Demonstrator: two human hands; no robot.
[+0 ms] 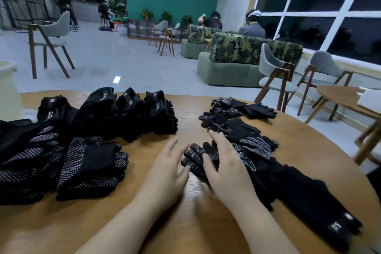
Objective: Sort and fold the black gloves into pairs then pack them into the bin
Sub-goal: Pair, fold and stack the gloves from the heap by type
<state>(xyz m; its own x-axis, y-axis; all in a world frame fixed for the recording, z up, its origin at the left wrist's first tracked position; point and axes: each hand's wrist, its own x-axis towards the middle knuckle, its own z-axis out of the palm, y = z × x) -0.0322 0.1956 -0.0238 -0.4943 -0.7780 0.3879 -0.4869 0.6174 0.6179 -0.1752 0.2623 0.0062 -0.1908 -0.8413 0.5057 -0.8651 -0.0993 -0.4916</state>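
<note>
Black gloves with white grip dots cover a round wooden table (185, 113). Folded gloves stand in stacks (127, 109) at the back left, and flatter stacks (90, 167) lie at the front left. Loose gloves (253, 142) trail down the right side to the near edge. My right hand (224, 163) lies flat with straight fingers on a dotted glove (195, 161) at the middle. My left hand (169, 167) hovers open just left of that glove, its fingertips close to the glove's fingers. No bin shows clearly.
A pale cream object (8, 86) stands at the left edge beside the table. Chairs (274, 76), a second wooden table (348, 97) and green sofas (237, 57) fill the room behind. Several people sit or stand far off.
</note>
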